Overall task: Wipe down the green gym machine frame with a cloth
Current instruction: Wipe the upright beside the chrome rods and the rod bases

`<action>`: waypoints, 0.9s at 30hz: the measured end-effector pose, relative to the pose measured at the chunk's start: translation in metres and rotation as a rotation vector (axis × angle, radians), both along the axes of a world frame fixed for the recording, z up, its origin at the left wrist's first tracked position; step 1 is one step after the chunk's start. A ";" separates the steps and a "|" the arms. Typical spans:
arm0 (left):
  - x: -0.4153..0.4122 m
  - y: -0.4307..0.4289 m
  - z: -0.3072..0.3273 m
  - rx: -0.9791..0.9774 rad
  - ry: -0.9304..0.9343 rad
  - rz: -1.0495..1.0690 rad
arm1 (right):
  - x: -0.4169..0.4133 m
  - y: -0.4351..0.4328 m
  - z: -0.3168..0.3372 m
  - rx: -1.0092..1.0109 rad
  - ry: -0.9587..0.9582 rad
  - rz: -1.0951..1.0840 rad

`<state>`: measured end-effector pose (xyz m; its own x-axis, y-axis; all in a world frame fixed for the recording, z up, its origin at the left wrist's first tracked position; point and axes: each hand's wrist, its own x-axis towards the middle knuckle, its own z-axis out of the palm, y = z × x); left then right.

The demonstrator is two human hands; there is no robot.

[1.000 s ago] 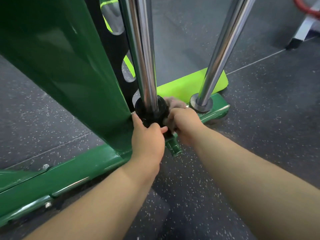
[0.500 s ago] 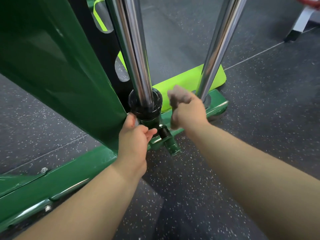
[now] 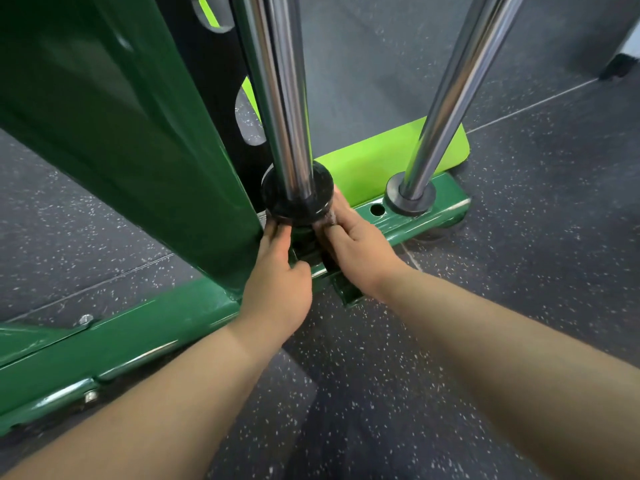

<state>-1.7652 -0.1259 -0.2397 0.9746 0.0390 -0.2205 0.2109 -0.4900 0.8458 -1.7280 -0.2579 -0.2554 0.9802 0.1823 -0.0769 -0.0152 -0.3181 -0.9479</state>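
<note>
The dark green frame has a broad slanted upright (image 3: pixel 121 133) and a base rail (image 3: pixel 145 337) along the floor. A chrome rod (image 3: pixel 280 98) ends in a black collar (image 3: pixel 298 199) on the rail. My right hand (image 3: pixel 356 247) presses a small grey-brown cloth (image 3: pixel 328 218) against the right side of the rod base, just under the collar. My left hand (image 3: pixel 277 282) is on the other side, its fingers curled around the rod base between the collar and the upright. Most of the cloth is hidden by the collar and my fingers.
A second chrome rod (image 3: pixel 450 98) stands in a grey collar at the rail's right end. Behind the rail lies a lime-green plate (image 3: pixel 374 157). A short green stub (image 3: pixel 348 294) sticks out of the rail towards me. The floor is dark speckled rubber (image 3: pixel 536 220).
Half a second ago my right hand was lifted off with the cloth; it has come back down against the rod base. My left hand has stayed at the base.
</note>
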 end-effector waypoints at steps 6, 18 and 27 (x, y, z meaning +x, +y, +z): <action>-0.008 0.009 0.010 0.370 -0.044 -0.118 | 0.048 -0.003 -0.004 0.008 0.195 -0.125; -0.002 0.015 0.001 -0.053 -0.021 0.063 | -0.036 0.032 -0.010 -0.339 -0.398 -0.231; -0.009 0.021 0.003 -0.298 0.294 0.161 | -0.040 0.023 -0.017 -0.707 -0.572 -0.092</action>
<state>-1.7744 -0.1048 -0.2369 0.8555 0.0781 -0.5120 0.5173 -0.1754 0.8376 -1.7680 -0.2347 -0.2729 0.9115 0.1964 0.3615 0.3428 -0.8484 -0.4034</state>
